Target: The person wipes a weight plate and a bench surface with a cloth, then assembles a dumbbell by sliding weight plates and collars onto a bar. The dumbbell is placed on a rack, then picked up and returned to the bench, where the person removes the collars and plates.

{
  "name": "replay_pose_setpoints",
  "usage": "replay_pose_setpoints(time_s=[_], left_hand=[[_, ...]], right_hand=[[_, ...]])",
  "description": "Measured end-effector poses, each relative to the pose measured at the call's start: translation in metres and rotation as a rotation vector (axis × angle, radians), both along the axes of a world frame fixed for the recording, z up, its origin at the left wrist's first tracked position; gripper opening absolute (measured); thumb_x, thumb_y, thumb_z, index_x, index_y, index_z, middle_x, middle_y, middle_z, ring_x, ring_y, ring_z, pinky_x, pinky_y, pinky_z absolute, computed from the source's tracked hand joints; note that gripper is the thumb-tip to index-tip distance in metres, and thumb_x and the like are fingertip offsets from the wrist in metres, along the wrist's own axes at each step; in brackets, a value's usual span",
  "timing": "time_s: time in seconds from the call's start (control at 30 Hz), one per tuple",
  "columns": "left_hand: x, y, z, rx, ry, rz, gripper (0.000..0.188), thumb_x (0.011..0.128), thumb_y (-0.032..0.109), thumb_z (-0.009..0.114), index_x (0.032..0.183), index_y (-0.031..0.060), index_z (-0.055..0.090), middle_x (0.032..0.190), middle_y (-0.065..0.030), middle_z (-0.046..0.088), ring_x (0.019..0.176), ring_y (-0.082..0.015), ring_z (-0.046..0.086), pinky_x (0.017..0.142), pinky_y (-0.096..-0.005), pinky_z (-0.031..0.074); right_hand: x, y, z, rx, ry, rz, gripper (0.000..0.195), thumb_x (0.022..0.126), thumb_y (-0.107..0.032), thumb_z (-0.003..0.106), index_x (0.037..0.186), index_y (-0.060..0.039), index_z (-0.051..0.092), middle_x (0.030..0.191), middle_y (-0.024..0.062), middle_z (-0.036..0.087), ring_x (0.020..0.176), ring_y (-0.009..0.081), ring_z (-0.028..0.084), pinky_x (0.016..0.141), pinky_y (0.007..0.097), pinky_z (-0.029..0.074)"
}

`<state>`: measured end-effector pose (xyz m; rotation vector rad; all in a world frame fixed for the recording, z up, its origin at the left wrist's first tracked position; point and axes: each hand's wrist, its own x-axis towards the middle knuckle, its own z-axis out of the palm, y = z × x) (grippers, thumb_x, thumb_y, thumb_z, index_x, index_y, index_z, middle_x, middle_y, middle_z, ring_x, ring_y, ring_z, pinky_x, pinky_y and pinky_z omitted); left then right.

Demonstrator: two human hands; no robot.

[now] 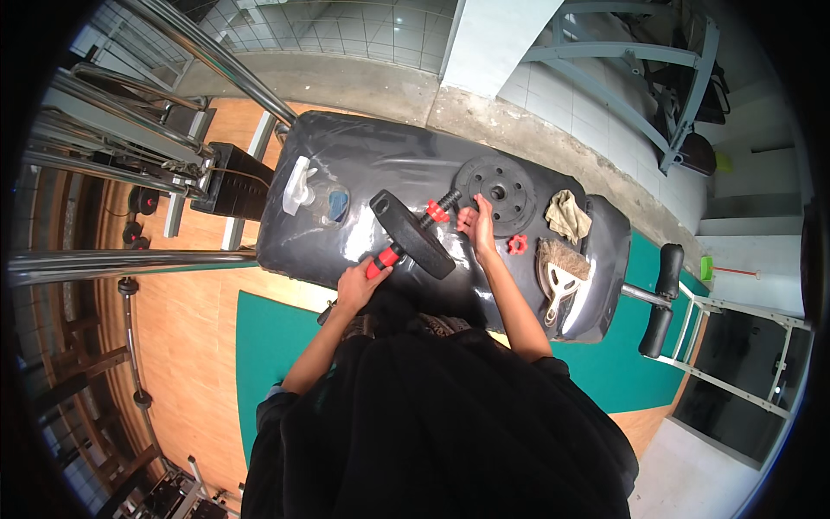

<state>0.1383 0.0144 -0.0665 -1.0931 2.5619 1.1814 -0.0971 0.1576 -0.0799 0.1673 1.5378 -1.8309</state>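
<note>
My left hand (356, 285) is closed around the red-and-black grip of a dumbbell bar (384, 261). A black weight plate (415, 235) is on this bar, tilted above the padded bench, and a red star-shaped collar nut (437, 211) sits on the threaded end. My right hand (478, 224) is raised close to that end, fingers apart, holding nothing. Beyond it a second black weight plate (519, 185) lies flat on the bench. Another red star-shaped nut (518, 244) rests near that plate's lower edge.
On the black padded bench (402, 146) lie a clear spray bottle (324, 200), a crumpled beige cloth (569, 216) and a brush with a whitish handle (559, 285). Chrome rods and a weight stack (233, 185) stand at the left. Foam rollers (669, 269) jut out at the right.
</note>
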Motion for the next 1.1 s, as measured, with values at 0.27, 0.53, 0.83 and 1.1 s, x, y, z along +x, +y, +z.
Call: replay_pose_setpoints(time_s=[0.27, 0.53, 0.83, 1.1], left_hand=[[-0.003, 0.000, 0.003, 0.016, 0.016, -0.005, 0.053, 0.074, 0.057, 0.057, 0.091, 0.0071, 0.059, 0.069, -0.0224, 0.060, 0.072, -0.0415, 0.058, 0.064, -0.0478, 0.045], [0.001, 0.002, -0.001, 0.014, 0.013, 0.027, 0.056, 0.074, 0.057, 0.057, 0.097, 0.0066, 0.060, 0.071, -0.0228, 0.061, 0.074, -0.0409, 0.059, 0.066, -0.0474, 0.045], [0.002, 0.001, 0.001, 0.024, -0.010, 0.034, 0.054, 0.074, 0.057, 0.057, 0.091, 0.0064, 0.059, 0.070, -0.0228, 0.060, 0.074, -0.0415, 0.058, 0.065, -0.0475, 0.045], [0.001, 0.003, 0.000, 0.013, 0.012, 0.038, 0.052, 0.075, 0.057, 0.056, 0.086, 0.0065, 0.058, 0.068, -0.0218, 0.060, 0.072, -0.0416, 0.058, 0.064, -0.0476, 0.044]], right_hand=[[-0.006, 0.017, -0.030, -0.079, -0.045, 0.016, 0.047, 0.091, -0.047, 0.035, 0.117, -0.0075, 0.033, 0.074, 0.0122, 0.060, 0.056, 0.0161, 0.055, 0.051, 0.0271, 0.044], [0.016, -0.004, -0.001, 0.091, 0.077, -0.057, 0.044, 0.092, -0.045, 0.034, 0.113, -0.0072, 0.034, 0.059, 0.0046, 0.052, 0.043, 0.0104, 0.040, 0.042, 0.0239, 0.029], [0.033, -0.019, 0.019, -0.116, -0.124, -0.017, 0.043, 0.092, -0.038, 0.038, 0.121, -0.0076, 0.030, 0.064, 0.0069, 0.053, 0.061, 0.0202, 0.057, 0.068, 0.0311, 0.049], [0.027, -0.019, -0.004, -0.144, -0.149, -0.077, 0.045, 0.091, -0.037, 0.041, 0.122, -0.0070, 0.026, 0.084, 0.0179, 0.062, 0.075, 0.0239, 0.063, 0.064, 0.0319, 0.049]])
